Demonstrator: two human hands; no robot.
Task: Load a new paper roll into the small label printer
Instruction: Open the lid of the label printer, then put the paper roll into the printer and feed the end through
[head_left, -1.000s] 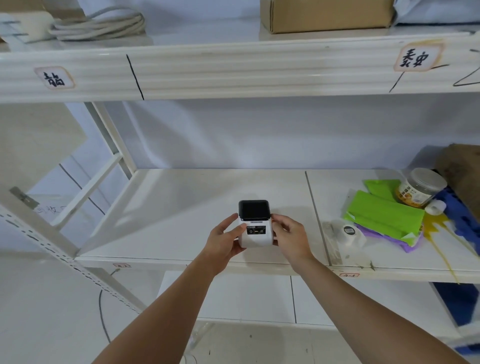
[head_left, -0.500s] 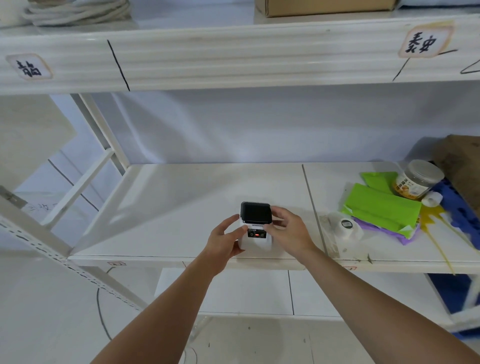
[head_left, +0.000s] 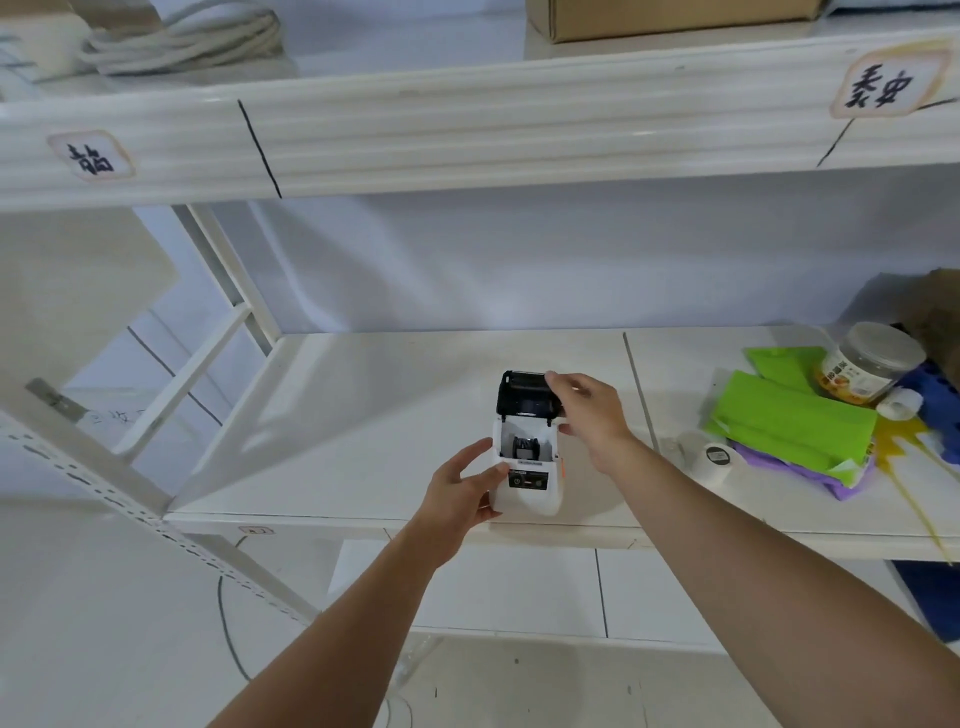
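Head view: left hand (head_left: 460, 488) grips the small white plastic label printer (head_left: 525, 467) at its left side, on the white shelf (head_left: 363, 415); right hand (head_left: 589, 415) holds its raised black lid (head_left: 522, 395); right of the printer lies a white paper roll (head_left: 714, 457).

The label printer (head_left: 525, 467) stands near the shelf's (head_left: 363, 415) front edge, its lid (head_left: 524, 394) tilted back behind the body. To its right lies a paper roll (head_left: 716, 457); farther right, folded bags (head_left: 789, 421), with a jar (head_left: 867, 364) behind them.
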